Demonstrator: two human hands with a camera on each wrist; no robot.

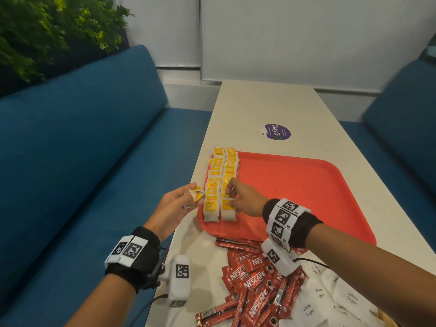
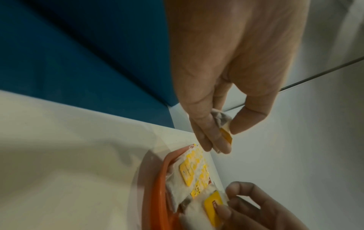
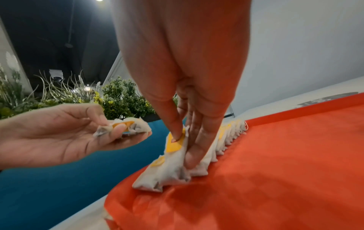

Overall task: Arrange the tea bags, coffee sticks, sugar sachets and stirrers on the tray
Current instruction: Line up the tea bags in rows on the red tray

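A red tray (image 1: 302, 185) lies on the white table. Two rows of yellow-tagged tea bags (image 1: 221, 171) run along the tray's left side. My right hand (image 1: 230, 195) reaches over the near end of the right row and pinches a tea bag (image 3: 173, 147) there between thumb and fingers (image 3: 192, 161). Just off the tray's left edge, my left hand (image 1: 195, 193) holds another tea bag (image 1: 198, 197) in its fingertips, above the blue seat. The left wrist view shows that bag (image 2: 221, 121) squeezed between thumb and fingers.
Red coffee sticks (image 1: 254, 286) lie in a loose heap on the table in front of the tray. White sugar sachets (image 1: 330, 296) lie to their right, and wooden stirrers (image 1: 388, 319) show at the bottom right corner. Blue benches flank the table. A purple sticker (image 1: 277, 132) sits beyond the tray.
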